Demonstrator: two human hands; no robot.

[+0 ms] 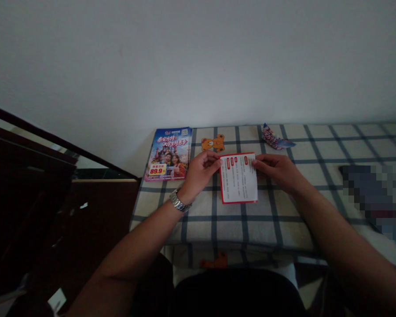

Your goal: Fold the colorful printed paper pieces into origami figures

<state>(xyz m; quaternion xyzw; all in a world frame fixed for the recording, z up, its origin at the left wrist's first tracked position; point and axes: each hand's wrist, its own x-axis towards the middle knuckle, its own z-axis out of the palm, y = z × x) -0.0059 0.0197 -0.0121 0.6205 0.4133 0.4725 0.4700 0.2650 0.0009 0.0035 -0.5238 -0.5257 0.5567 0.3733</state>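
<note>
My left hand (201, 169) and right hand (276, 171) are each pinching a far corner of the red-edged leaflet (239, 180), flat on the checked cloth (284, 220), mid-table. Feels like the lining-up stage; next wants an even grip.

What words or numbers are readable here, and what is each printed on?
"89.9": price tag on the colourful flyer lying on the checked cloth.
The flyer's Chinese headline and top logo: too blurred to read.
Rows of print on the red-edged sheet, pinched between the left hand and the right hand: too small to read.
Print on the folded paper at the back: unreadable.
</note>
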